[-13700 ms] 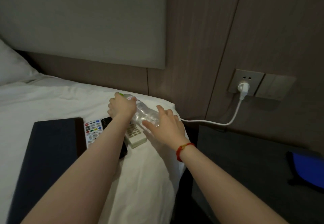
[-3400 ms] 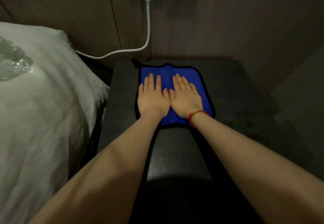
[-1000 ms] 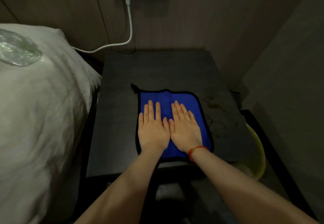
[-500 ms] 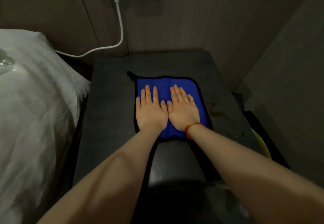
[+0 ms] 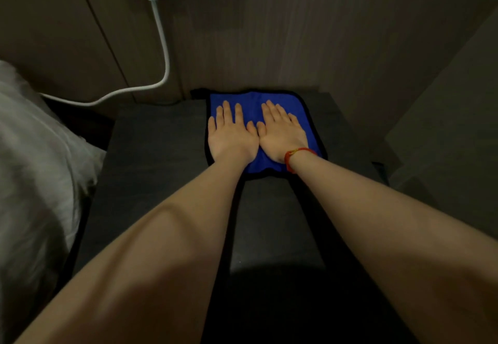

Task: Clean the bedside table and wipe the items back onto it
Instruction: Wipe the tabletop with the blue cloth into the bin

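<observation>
At the bedside table's [image 5: 161,160] far edge, the blue cloth [image 5: 254,103] is pressed flat under the left hand [image 5: 231,138] and right hand [image 5: 283,134], fingers spread.

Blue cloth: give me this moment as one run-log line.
stage: wiping | blue cloth: flat at back of bedside table | left hand: pressing cloth | right hand: pressing cloth

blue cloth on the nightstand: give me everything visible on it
The blue cloth is roughly square with a black bound edge and a small black tab at its far left corner. It looks like soft microfibre and lies flat at the back of the dark bedside table, near the wall. The left hand and right hand press on it, palms down, fingers straight.
</observation>
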